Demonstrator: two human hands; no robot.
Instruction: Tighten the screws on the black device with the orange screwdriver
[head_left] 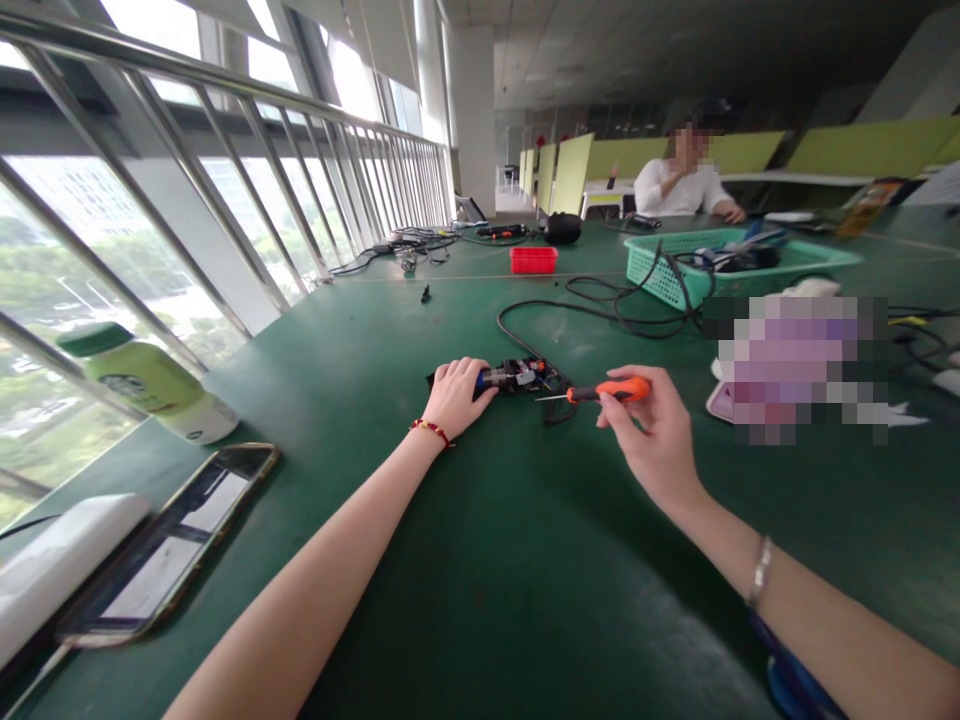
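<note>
My left hand is closed over one end of an opened corded device lying on the green tabletop. Dark casing, a blue part and small coloured wires show past my fingers; the end under my palm is hidden. Between the thumb and fingers of my right hand is a screwdriver with an orange and black handle. Its thin metal shaft points left, toward the device's wired end; whether the tip touches anything I cannot tell. A black cable curves away from the device across the table.
Beyond the device stands a red tray. A teal basket holding tools and cords is at the far right. On the left are a green-capped bottle and a phone. A person in white sits across the table.
</note>
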